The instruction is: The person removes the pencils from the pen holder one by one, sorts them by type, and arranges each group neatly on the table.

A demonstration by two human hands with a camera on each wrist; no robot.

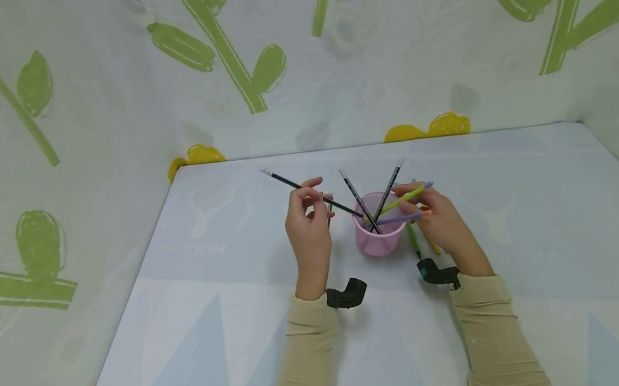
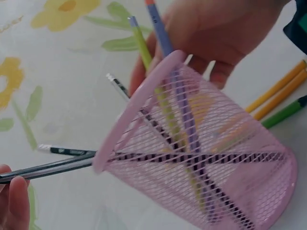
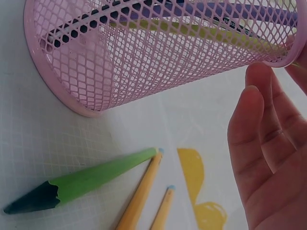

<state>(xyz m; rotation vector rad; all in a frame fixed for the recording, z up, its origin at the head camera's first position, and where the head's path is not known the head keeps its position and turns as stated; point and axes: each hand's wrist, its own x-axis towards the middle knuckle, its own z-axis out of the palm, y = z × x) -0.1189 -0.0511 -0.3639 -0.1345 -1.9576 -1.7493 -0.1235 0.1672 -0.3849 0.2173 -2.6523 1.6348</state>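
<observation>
A pink mesh pencil cup (image 1: 380, 245) stands on the table between both hands. My left hand (image 1: 310, 234) pinches a black pencil (image 1: 284, 179), which slants down to the cup's rim with its eraser end up and left. My right hand (image 1: 440, 221) holds the cup at its rim, fingers on either side of it in the left wrist view. Inside the cup lean two black pencils with white ends, a yellow-green pencil (image 2: 140, 43) and a purple pencil (image 2: 162, 36). These last two cross in front of the right hand.
A green pencil (image 3: 96, 177) with a dark tip lies on the table beside the cup, with two yellow-orange pencils (image 3: 141, 191) near it. Black wrist cameras (image 1: 347, 294) sit on both wrists. A flower-patterned wall (image 1: 331, 82) rises behind the table.
</observation>
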